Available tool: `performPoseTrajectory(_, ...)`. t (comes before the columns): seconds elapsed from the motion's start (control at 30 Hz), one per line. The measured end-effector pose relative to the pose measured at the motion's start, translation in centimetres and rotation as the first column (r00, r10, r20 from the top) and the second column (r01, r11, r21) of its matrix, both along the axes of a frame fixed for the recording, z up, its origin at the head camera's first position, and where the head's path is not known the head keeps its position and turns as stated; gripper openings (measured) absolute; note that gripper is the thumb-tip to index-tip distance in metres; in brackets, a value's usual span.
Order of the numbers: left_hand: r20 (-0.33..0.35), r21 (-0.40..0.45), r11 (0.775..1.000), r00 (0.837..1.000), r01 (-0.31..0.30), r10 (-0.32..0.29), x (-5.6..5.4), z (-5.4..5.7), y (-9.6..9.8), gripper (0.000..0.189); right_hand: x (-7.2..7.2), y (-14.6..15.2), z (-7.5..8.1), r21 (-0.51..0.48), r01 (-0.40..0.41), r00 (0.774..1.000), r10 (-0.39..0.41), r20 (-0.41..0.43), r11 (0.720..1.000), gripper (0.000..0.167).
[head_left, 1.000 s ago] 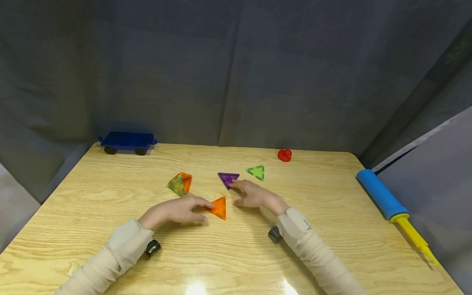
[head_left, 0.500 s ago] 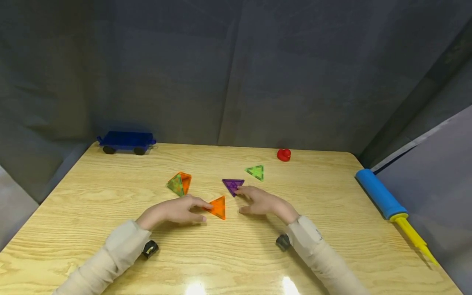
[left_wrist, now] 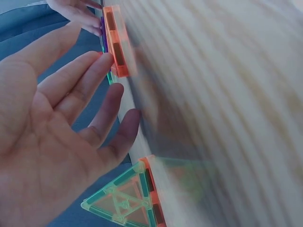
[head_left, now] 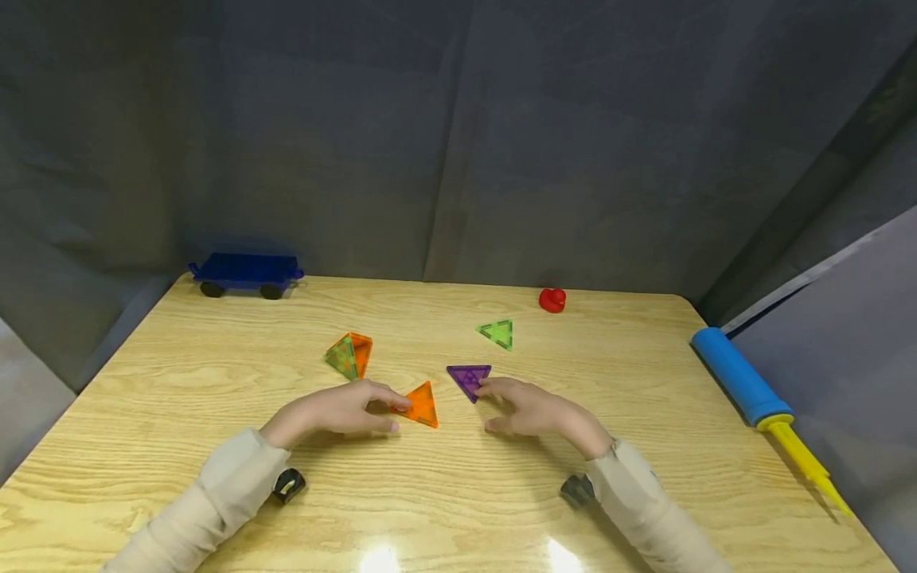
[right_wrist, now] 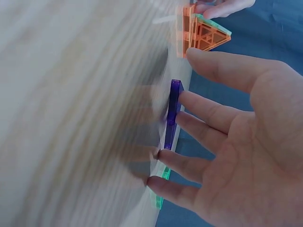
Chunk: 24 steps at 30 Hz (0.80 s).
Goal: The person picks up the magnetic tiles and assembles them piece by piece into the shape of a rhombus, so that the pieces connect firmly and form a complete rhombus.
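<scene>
My left hand [head_left: 349, 407] rests its fingertips on a flat orange triangular magnetic tile [head_left: 423, 404] at the middle of the table. In the left wrist view the fingers [left_wrist: 90, 85] are spread and fairly straight, with the tile's edge at their tips. To the right, my right hand [head_left: 533, 408] touches a purple triangular magnetic tile [head_left: 469, 380] lying flat. Its fingers [right_wrist: 208, 113] are extended against the tile's top in the right wrist view, thumb apart. Just beyond the left hand stands a pyramid [head_left: 349, 356] of green and orange tiles.
A green triangular tile [head_left: 497, 333] lies beyond the purple one. Towards the back edge stand a blue wheeled cart [head_left: 247, 272] on the left and a red rubber duck [head_left: 552, 300]. A blue and yellow hand pump [head_left: 745, 382] lies along the table's right edge. Dark curtains [head_left: 458, 143] hang behind.
My right hand has slid the purple tile nearer and to the right, away from the back. The orange tile has turned slightly under my left fingers, with that hand nearly still.
</scene>
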<state>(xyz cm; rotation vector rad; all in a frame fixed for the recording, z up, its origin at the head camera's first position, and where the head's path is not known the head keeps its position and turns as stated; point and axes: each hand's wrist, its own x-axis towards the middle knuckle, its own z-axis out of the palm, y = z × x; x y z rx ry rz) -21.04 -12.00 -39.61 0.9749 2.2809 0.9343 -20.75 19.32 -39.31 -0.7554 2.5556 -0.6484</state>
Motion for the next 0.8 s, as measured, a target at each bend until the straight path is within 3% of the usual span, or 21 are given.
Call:
performPoseTrajectory(0.33, -0.018, -0.011, 0.999, 0.999, -0.050, 0.050, -0.4, 0.2, 0.5, 0.049, 0.5, 0.5, 0.3, -0.037, -0.016, 1.000, 0.015, -0.020, 0.999, 0.054)
performPoseTrajectory(0.53, -0.050, -0.020, 0.997, 0.996, -0.073, 0.072, -0.9, 0.2, 1.2, 0.061, -0.6, 0.3, 0.3, -0.088, 0.031, 0.995, -0.039, -0.093, 0.996, 0.063)
performPoseTrajectory(0.8, -0.023, -0.039, 0.994, 0.994, -0.107, 0.106, -1.8, -0.2, 2.3, 0.071, -2.1, -0.3, -0.4, -0.064, 0.098, 0.993, -0.102, -0.059, 0.993, 0.068)
